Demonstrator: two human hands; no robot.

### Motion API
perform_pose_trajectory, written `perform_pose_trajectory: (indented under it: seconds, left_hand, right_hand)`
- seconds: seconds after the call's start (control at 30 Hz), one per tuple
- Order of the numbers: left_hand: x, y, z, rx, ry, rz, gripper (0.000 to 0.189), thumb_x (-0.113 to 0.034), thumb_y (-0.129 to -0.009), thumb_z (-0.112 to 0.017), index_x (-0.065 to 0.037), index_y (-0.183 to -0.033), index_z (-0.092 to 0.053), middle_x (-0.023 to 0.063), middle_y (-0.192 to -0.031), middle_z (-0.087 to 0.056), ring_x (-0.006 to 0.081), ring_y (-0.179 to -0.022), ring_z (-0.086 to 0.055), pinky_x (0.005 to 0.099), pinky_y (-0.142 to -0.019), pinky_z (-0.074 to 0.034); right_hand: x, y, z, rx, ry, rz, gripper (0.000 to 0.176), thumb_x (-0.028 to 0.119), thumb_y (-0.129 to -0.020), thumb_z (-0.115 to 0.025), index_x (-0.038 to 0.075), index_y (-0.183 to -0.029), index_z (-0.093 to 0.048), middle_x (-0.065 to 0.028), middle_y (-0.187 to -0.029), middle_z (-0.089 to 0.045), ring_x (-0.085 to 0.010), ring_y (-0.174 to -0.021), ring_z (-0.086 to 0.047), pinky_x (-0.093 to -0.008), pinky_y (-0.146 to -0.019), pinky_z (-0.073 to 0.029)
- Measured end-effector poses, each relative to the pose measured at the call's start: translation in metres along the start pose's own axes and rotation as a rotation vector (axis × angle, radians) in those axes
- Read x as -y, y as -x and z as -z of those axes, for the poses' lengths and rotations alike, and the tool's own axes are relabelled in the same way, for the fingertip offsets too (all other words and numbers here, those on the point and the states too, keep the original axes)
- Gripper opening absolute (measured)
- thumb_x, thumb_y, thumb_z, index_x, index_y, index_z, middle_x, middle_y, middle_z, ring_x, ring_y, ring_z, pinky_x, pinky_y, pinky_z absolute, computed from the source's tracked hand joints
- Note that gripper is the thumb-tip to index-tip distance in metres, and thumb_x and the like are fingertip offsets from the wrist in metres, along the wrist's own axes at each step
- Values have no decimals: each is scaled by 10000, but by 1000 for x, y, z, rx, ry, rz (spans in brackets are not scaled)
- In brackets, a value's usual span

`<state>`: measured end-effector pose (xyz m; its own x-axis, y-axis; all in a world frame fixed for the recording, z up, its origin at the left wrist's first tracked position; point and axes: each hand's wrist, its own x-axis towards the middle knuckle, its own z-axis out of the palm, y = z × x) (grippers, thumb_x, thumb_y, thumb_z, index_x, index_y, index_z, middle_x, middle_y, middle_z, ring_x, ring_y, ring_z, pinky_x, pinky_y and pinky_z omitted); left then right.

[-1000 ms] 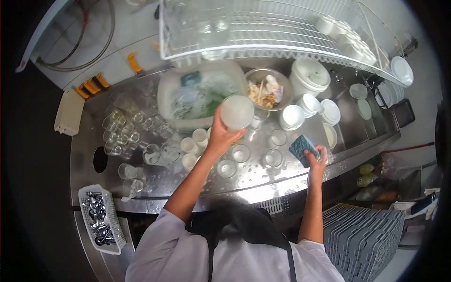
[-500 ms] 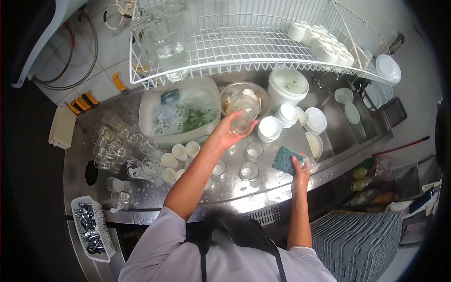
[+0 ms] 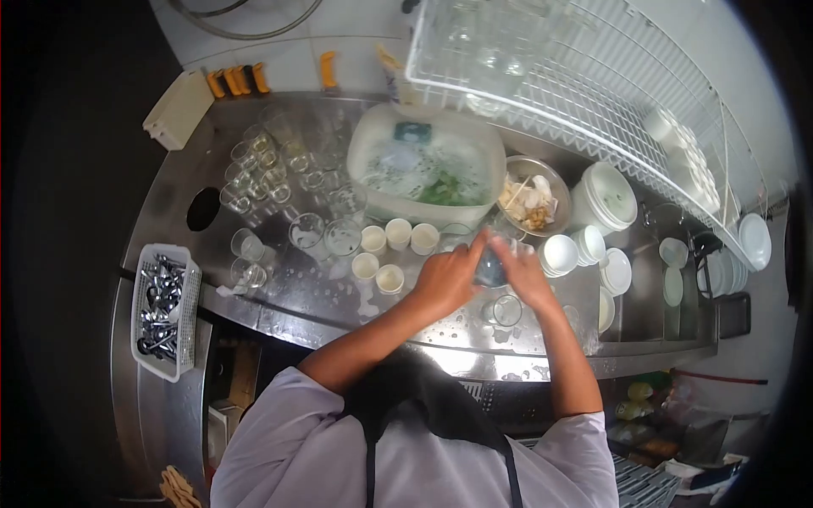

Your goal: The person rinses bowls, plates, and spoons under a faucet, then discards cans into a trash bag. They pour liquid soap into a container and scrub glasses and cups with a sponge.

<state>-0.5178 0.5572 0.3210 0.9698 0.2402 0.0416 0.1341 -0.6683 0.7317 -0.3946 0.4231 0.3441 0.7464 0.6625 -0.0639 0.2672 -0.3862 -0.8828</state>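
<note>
My left hand (image 3: 453,277) and my right hand (image 3: 522,273) have come together over the front part of the steel counter, both closed. Between them shows a dark green scouring sponge (image 3: 490,271), gripped by my right hand. The clear drinking glass in my left hand is mostly hidden by the fingers and smeared by motion. A glass (image 3: 507,311) stands on the wet counter just below my hands. Several cream cups (image 3: 389,279) are grouped left of my left hand. Right of my right hand are stacked white bowls (image 3: 559,255).
Behind my hands are a plastic tub (image 3: 360,190) of soapy water and a metal bowl (image 3: 561,173) with food scraps. Many glasses (image 3: 254,186) crowd the left. A cutlery basket (image 3: 190,309) sits at the left edge. A wire rack (image 3: 584,80) overhangs the back right.
My hands have moved together, bringing the sponge and the glass to each other, away from the scrap bowl. The camera view has swung left.
</note>
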Motion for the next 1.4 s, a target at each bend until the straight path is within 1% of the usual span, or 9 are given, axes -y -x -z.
perform_pose_trajectory:
  seconds: [0.17,0.27,0.37,0.63,0.77,0.87,1.03,1.13,1.4]
  left_hand:
    - [31,29,15,-153,31,57,931,-159,-754,-854,13,-1498,-321,213,-995,-703,312,-838,-720,396,-691,-569]
    - [84,33,60,593,952,92,819,-166,-778,-850,4,-1443,-405,130,-965,-704,200,-786,-700,344,-678,-561]
    - [107,46,69,533,875,-34,714,-181,-778,-853,-19,-1372,-491,86,-954,-699,152,-750,-676,315,-666,-552]
    - [66,61,85,-214,-470,-129,890,-79,-641,-863,-38,-1440,-471,145,-997,-711,371,-892,-702,426,-778,-569]
    - [103,49,111,300,370,-93,910,-83,-630,-911,-30,-1430,-480,110,-1179,-688,253,-1053,-676,383,-893,-545]
    - [117,46,133,636,598,25,941,-102,-579,-968,-24,-1398,-510,81,-1240,-673,170,-1119,-623,354,-976,-512]
    - [92,57,126,147,-110,-184,861,-87,-627,-898,-55,-1397,-514,153,-1134,-707,285,-998,-691,427,-867,-536]
    - [106,69,93,-227,-486,-312,830,-116,-683,-835,-65,-1431,-479,160,-967,-694,362,-880,-683,463,-774,-527]
    - [122,57,136,562,212,-149,915,-137,-622,-896,-58,-1436,-484,139,-1227,-684,259,-1150,-657,379,-1023,-495]
  right_hand:
    - [50,5,-45,81,81,25,473,428,-909,-747,-40,-976,-726,-134,-851,-734,-233,-771,-696,-384,-734,-559]
    - [38,10,-54,354,-86,357,408,356,-851,-833,-18,-968,-724,-144,-912,-727,-228,-817,-702,-387,-753,-554]
    - [67,14,-59,522,189,781,368,341,-901,-783,13,-1050,-707,-154,-1059,-701,-213,-947,-678,-381,-838,-533]
    - [77,-8,-97,311,-837,-312,366,323,-908,-765,35,-1117,-683,-96,-1037,-694,-147,-880,-658,-324,-765,-516]
    - [79,8,-87,615,-43,12,424,382,-875,-790,27,-1082,-686,-120,-1070,-695,-210,-946,-699,-378,-825,-560]
    - [96,13,-85,407,322,1029,422,401,-852,-799,27,-1023,-709,-185,-1097,-682,-325,-1032,-676,-440,-883,-552]
    - [76,20,-94,608,382,311,438,414,-955,-667,20,-1146,-657,-159,-1065,-698,-373,-908,-699,-443,-834,-571]
    - [51,6,-123,464,-1085,-487,356,368,-957,-699,83,-1170,-679,-99,-1045,-719,-261,-910,-719,-384,-772,-578]
    - [48,28,-116,391,507,1106,406,377,-894,-739,10,-1066,-703,-170,-1026,-680,-342,-928,-685,-443,-840,-555]
